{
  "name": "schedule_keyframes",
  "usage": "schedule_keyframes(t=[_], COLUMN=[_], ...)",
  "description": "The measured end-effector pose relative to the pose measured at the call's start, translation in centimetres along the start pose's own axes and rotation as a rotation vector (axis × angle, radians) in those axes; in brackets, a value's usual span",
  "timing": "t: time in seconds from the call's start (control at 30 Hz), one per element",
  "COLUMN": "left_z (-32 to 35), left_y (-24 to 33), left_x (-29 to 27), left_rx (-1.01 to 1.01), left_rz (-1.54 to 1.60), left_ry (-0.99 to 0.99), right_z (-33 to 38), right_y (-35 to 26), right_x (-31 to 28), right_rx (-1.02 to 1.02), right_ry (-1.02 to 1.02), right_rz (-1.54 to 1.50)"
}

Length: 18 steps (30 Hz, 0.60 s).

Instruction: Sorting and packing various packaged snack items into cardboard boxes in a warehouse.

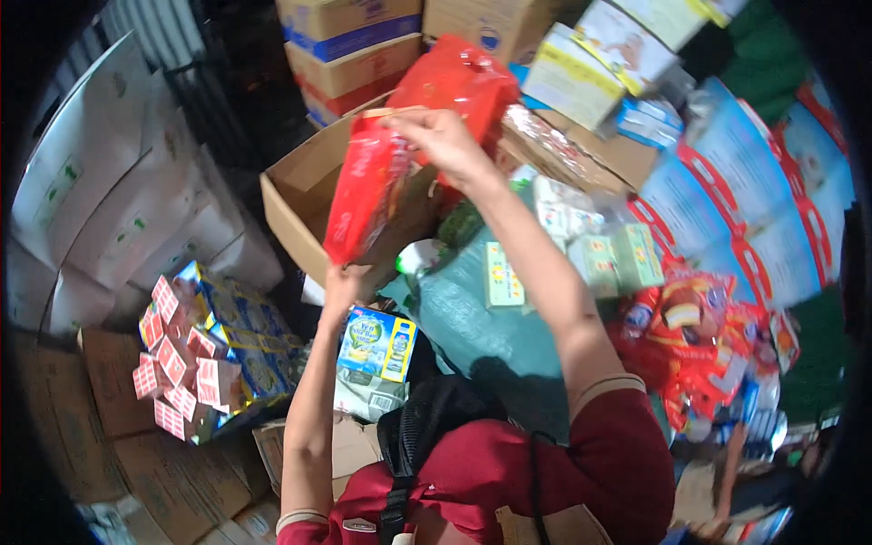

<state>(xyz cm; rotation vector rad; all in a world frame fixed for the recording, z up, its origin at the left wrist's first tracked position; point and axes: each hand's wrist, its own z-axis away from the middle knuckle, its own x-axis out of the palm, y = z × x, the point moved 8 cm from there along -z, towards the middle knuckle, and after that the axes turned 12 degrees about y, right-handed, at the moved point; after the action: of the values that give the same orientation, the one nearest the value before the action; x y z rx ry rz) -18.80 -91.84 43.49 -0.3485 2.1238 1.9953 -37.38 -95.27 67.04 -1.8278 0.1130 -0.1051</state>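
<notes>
Both hands hold one long red plastic packet (365,186) upright in front of an open brown cardboard box (300,195). My right hand (442,138) pinches the packet's top edge. My left hand (343,283) grips its bottom end from below. A second, puffier red packet (459,82) sits just behind, above the box. Below the hands lies a blue and yellow carton (379,343).
Stacked brown cartons (350,54) stand behind the box, white sacks (118,200) at the left. Small red and white packs (177,363) lie in a blue tray at lower left. A green sack (472,318), pale boxes (627,254) and red snack packets (699,345) crowd the right.
</notes>
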Motion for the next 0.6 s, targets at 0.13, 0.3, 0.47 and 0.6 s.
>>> schedule_keyframes(t=[0.13, 0.3, 0.47, 0.6], left_z=[1.9, 9.7, 9.9, 10.2], left_y=[0.5, 9.2, 6.8, 6.5], left_x=[-2.3, 1.2, -4.9, -11.7], left_rx=[-0.220, -0.625, -0.547, -0.243], left_rz=[0.724, 1.315, 1.643, 1.309], left_ry=[0.147, -0.495, -0.171, 0.155], right_z=[5.0, 12.0, 16.1, 17.0], right_y=[-5.4, -7.7, -4.3, -1.9], right_x=[1.7, 3.2, 2.2, 0.8], right_rx=[-0.169, -0.235, 0.010, 0.147], right_ry=[-0.197, -0.379, -0.429, -0.254], right_rz=[-0.076, -0.049, -0.234, -0.019])
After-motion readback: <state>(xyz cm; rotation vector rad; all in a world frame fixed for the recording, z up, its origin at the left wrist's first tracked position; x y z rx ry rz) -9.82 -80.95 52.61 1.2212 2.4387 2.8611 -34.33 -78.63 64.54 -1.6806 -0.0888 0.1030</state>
